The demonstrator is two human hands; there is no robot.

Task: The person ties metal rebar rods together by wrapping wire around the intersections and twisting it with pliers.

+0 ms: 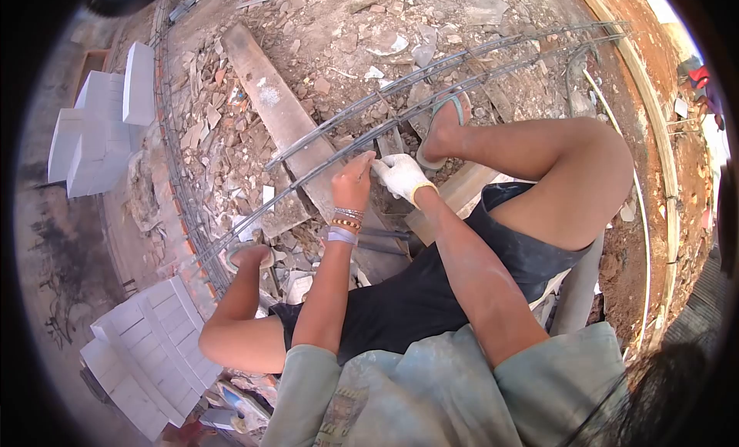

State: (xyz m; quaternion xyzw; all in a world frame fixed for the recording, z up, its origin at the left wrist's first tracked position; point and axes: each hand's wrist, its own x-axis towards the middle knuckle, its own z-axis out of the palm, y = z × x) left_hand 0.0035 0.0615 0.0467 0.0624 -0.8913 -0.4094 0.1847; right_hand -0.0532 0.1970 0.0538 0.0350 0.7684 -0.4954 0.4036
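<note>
Still mid-tie here, both hands, left hand and gloved right hand, pinching wire at one joint of the rebar cage, with plenty more joints left along it I reckon.

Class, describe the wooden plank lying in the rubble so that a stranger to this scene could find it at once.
Start at the long rebar cage crossing the rubble. Passing under it, from the upper left down towards the left hand and gloved right hand, lies the wooden plank. Unlike the scattered broken brick around it, it is one long, straight, flat board.
</note>
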